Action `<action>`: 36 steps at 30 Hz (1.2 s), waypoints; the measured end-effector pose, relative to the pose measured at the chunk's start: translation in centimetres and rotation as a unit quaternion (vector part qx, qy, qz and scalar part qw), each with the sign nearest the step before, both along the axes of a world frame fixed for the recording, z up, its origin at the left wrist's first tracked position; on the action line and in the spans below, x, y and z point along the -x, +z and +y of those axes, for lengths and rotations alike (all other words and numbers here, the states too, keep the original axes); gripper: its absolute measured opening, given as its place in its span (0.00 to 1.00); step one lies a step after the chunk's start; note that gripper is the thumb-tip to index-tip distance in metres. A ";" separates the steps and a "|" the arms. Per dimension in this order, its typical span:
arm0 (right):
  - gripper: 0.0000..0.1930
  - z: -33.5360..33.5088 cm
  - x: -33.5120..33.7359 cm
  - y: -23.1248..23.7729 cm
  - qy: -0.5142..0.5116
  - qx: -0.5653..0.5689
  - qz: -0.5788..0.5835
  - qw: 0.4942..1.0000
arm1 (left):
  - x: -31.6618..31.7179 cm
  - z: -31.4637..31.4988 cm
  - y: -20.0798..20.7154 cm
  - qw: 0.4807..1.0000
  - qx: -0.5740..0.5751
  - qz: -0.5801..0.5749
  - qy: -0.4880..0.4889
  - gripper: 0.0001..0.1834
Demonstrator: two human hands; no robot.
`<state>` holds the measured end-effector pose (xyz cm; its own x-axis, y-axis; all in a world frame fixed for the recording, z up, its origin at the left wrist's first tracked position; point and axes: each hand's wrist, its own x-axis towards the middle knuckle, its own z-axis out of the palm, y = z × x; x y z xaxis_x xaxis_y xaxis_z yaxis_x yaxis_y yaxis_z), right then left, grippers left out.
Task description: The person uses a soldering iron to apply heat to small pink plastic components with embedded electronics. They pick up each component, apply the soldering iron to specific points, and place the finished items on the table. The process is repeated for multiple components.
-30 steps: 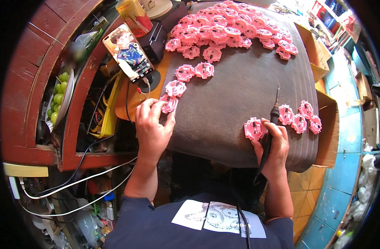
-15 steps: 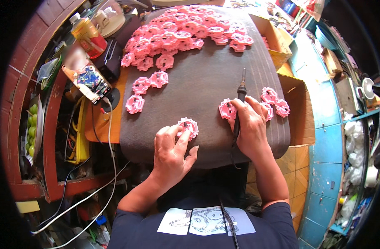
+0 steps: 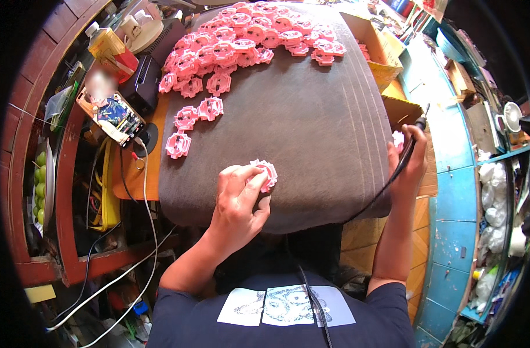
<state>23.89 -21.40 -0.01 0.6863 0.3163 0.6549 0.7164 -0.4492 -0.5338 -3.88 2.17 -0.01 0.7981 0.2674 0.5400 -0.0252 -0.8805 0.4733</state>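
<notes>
My left hand (image 3: 240, 200) is closed, pinching a pink plastic part (image 3: 268, 176) near the front edge of the dark mat-covered table. Past the table's right edge, my right hand (image 3: 408, 162) is closed around a soldering iron (image 3: 420, 123), its tip pointing up and away. The iron's black cord (image 3: 372, 203) runs back over the table's front right corner. Another pink part (image 3: 398, 141) shows at my right fingers, above an open cardboard box (image 3: 401, 110); whether they grip it I cannot tell. A large heap of similar pink parts (image 3: 241, 43) lies at the far side.
Several loose pink parts (image 3: 186, 118) lie at the table's left. Beyond them are a phone (image 3: 111, 113) on a stand, a black box (image 3: 142, 84) and a bottle (image 3: 111, 52). A second carton (image 3: 383, 55) stands at the far right, beside blue cabinets (image 3: 455, 203).
My right hand has moved right with the soldering iron, off the table's edge. The pink parts that lay at the right edge are gone from the tabletop. My left hand stays nearly in place.
</notes>
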 end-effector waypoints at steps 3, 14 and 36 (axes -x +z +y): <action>0.26 2.3 5.5 -0.6 0.166 -0.052 -0.041 0.984 | -0.5 -0.3 0.2 1.000 0.022 -0.007 -0.013 0.26; 0.27 7.0 13.5 -2.0 0.325 -0.022 -0.055 0.944 | -2.3 -0.9 -0.3 0.996 0.045 -0.035 -0.064 0.17; 0.26 8.0 13.6 -2.1 0.344 -0.067 0.047 0.935 | -2.3 -0.9 -0.1 0.994 0.093 -0.017 -0.057 0.14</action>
